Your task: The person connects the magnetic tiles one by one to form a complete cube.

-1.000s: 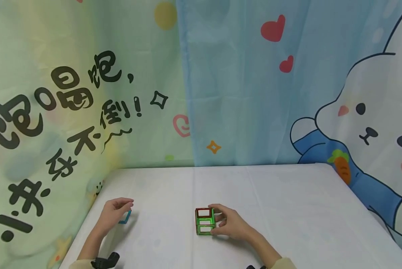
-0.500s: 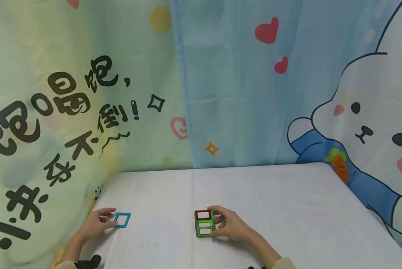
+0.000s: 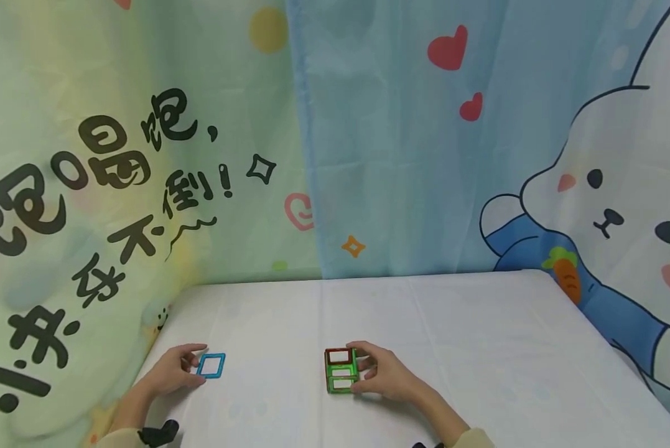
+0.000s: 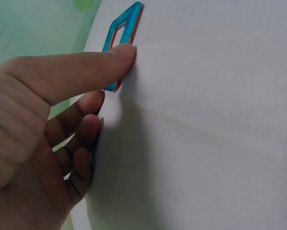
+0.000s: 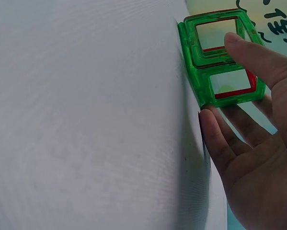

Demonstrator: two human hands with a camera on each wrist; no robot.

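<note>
On the left of the white table, my left hand (image 3: 171, 371) holds a blue square-framed magnetic tile (image 3: 211, 366) by its left side. The left wrist view has the thumb (image 4: 121, 52) lying across this tile (image 4: 131, 21), which shows a red edge; the forefinger is mostly hidden. Nearer the middle, my right hand (image 3: 384, 372) grips a small block of green and red magnetic tiles (image 3: 330, 373). In the right wrist view the thumb (image 5: 234, 43) presses on the green block (image 5: 196, 76), with other fingers below and behind it.
Both hands work over a white cloth-covered table (image 3: 424, 323). Behind it hangs a printed curtain (image 3: 368, 155) with hearts, black lettering and a bear figure. The table's left edge runs close beside my left forearm.
My left hand first shifted left and down, uncovering the blue tile, then came slightly back to the right with it. My right hand and the green and red block stay almost still.
</note>
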